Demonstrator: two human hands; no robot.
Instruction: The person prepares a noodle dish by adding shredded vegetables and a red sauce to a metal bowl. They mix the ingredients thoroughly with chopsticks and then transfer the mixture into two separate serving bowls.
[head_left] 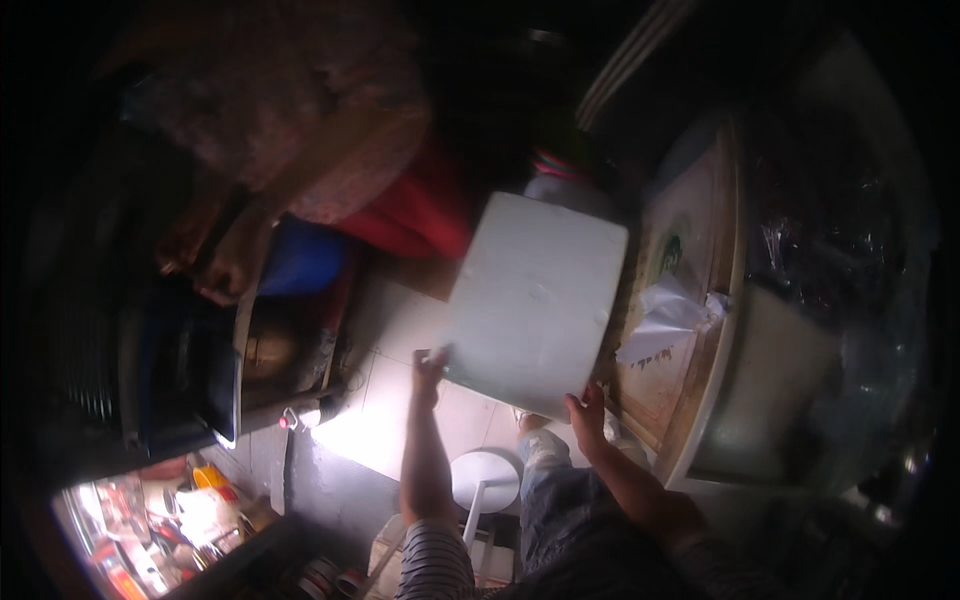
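A large white rectangular panel [535, 300], its corners slightly rounded, is held out in front of me above the tiled floor. Its kind cannot be told for sure; it looks like a foam lid or the flat side of a box. My left hand [430, 374] is closed on its near left corner, and my right hand [588, 412] grips the near right corner. The undersides of my fingers and the panel's lower face are hidden. Just right of the panel, a crumpled white sheet [668, 318] lies on a wooden-edged, stained board [645, 385].
At the upper left another person's hands [225, 275] are over a dark shelf, near a blue container [300, 258]. A round white stool [485, 478] stands by my legs. Brightly lit clutter [165, 530] fills the lower left. Clear plastic wrapping [820, 240] hangs at the right.
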